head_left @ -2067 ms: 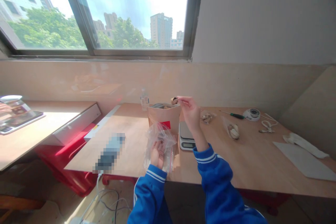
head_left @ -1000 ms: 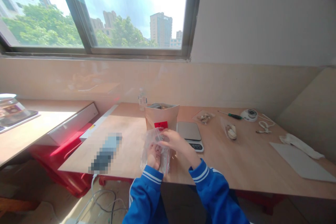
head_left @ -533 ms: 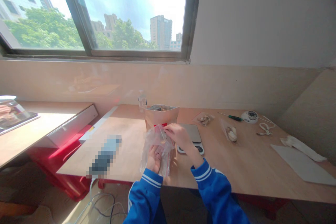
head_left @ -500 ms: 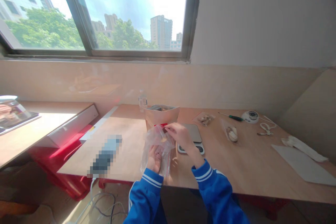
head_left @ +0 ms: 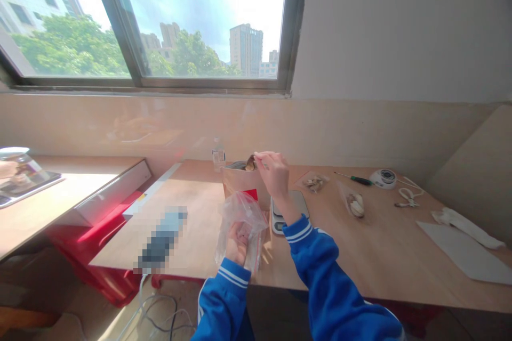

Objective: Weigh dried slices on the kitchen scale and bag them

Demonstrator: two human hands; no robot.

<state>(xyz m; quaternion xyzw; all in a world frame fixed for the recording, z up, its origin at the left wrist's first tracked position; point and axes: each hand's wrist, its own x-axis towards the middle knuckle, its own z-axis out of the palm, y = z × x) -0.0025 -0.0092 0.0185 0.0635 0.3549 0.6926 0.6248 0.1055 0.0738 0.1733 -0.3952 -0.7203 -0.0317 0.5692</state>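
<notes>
1. Head view takes in a wooden table (head_left: 360, 256) under a wide window (head_left: 180, 21), with blue sleeves reaching in from below.
2. A brown paper pouch (head_left: 244, 184) stands upright and open near the table's middle, with a small scale (head_left: 290, 208) just beside it on the right, its platform bare.
3. The left hand (head_left: 237, 237) grips a clear zip bag (head_left: 242, 224) near the front edge, fingers closed around its lower part so the mouth stands up; what lies inside is too blurred to tell.
4. The right hand (head_left: 274, 173) hovers at the pouch's mouth, fingertips pinching a small brown piece (head_left: 250, 163) (possibly a dried mushroom), which sits directly above the opening, well apart from the clear bag.
5. Two more small filled bags (head_left: 354, 203) lie further right, so some portions look finished, while the held bag is not yet sealed or weighed.
6. A green screwdriver (head_left: 358, 179) lies beyond them.
</notes>
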